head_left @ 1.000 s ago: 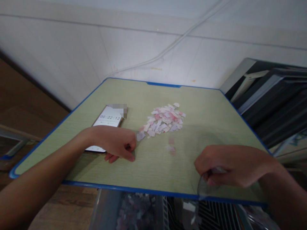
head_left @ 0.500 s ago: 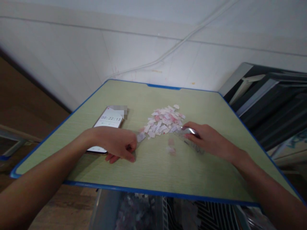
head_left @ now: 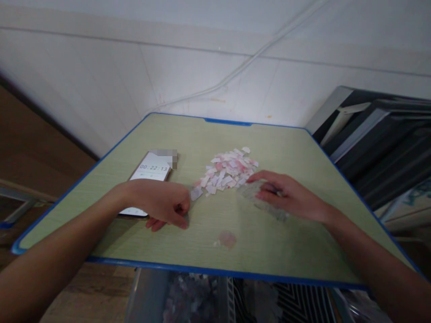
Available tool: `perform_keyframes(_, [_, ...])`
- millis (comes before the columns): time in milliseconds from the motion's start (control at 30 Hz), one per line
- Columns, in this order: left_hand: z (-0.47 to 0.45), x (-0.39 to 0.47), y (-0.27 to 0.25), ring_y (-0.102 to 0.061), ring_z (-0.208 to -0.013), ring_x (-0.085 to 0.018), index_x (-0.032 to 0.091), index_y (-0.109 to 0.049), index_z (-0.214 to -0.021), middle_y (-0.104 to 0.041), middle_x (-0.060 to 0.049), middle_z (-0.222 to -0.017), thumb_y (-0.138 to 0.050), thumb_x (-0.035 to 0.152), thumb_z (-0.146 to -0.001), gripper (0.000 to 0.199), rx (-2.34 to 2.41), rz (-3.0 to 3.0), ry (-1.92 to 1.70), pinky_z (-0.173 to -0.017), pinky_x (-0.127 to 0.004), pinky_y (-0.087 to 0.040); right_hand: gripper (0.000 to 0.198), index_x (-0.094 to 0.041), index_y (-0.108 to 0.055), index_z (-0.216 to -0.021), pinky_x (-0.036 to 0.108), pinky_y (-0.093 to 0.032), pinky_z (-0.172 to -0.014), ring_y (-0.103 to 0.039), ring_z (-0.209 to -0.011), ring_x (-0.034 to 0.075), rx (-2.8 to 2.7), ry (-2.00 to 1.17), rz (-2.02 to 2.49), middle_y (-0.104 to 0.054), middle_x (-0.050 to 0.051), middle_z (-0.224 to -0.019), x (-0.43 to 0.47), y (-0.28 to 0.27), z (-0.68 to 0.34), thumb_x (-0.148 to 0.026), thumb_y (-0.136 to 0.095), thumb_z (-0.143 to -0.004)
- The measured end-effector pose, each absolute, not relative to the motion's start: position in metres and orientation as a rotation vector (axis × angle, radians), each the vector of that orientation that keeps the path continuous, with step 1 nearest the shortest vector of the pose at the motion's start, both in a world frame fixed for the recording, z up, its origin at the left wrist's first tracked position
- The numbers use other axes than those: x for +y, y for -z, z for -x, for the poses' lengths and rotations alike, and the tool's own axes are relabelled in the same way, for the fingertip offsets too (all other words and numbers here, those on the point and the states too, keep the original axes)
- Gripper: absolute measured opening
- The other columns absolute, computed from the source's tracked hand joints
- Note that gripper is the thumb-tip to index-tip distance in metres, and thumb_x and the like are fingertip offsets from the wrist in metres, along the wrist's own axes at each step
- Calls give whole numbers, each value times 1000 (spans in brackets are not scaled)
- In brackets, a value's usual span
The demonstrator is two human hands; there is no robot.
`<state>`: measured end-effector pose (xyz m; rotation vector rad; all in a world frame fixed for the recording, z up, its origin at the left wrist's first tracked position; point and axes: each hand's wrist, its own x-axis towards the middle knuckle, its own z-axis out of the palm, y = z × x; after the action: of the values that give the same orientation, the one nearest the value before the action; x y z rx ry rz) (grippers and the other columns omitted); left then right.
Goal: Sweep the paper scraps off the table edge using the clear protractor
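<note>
A pale yellow-green counter (head_left: pixel 182 134) with blue edging carries everything, and under its near edge stands a translucent grey-blue plastic box (head_left: pixel 143 294) of scraps, perhaps kept close so they stay off the floor. The right hand (head_left: pixel 283 190) pinches a clear, thin, plastic-looking object (head_left: pixel 251 194) between thumb and fingers, tilted beside the pile; blur hides its exact shape. The left hand (head_left: pixel 164 199), fingers curled and wrist bent, covers part of the phone; whether it pinches anything I cannot tell. The white-screened rectangular phone (head_left: pixel 153 168) lies face up, probably so its timer can be read. The pile of white-and-pink paper scraps (head_left: pixel 229 170) sits mid-counter, likely for both hands' reach. Nearer, a blurred pinkish scrap (head_left: pixel 227 239) shows.
</note>
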<state>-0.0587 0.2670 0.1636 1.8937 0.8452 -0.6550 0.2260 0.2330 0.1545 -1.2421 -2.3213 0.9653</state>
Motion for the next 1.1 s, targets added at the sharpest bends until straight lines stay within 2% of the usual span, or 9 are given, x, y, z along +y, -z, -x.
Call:
perform_keyframes(233, [57, 267, -166, -53, -36, -14, 21, -42, -49, -54, 0, -37, -49, 24, -77, 30, 847, -1926, 663, -38, -22, -38, 27, -14, -56, -104, 24, -30, -50, -40, -51, 11, -2290, -725, 1603, -43, -4, -58, 258, -161, -263, -31, -46, -85])
perform_keyframes(500, [59, 267, -164, -53, -36, -13, 21, -43, -50, -54, 1, -38, -49, 25, -77, 28, 844, -1923, 647, -36, -21, -37, 32, -15, -59, -105, 23, -30, -51, -41, -53, 10, -2562, -1011, 1300, -44, -4, -60, 242, -161, -246, -38, -44, -89])
perform_keyframes(633, [59, 267, -164, -53, -36, -13, 21, -43, -50, -54, 1, -38, -49, 25, -77, 29, 844, -1931, 649, -36, -20, -37, 33, -15, -59, -107, 23, -29, -51, -41, -51, 10, -2576, -960, 1279, -44, -4, -58, 239, -165, -247, -39, -44, -90])
perform_keyframes(867, [60, 267, -163, -52, -35, -14, 21, -43, -49, -54, 0, -37, -50, 27, -76, 29, 841, -1933, 630, -36, -21, -36, 30, -13, -57, -105, 23, -29, -50, -41, -49, 11, -2474, -729, 1455, -44, -5, -55, 244, -165, -251, -32, -44, -87])
perform_keyframes(1100, [60, 267, -161, -53, -36, -14, 21, -43, -49, -54, 1, -38, -49, 26, -77, 29, 844, -1930, 631, -35, -21, -37, 27, -12, -61, -102, 21, -26, -48, -33, -44, 8, -2344, -801, 1446, -37, -7, -49, 233, -146, -212, -20, -48, -80])
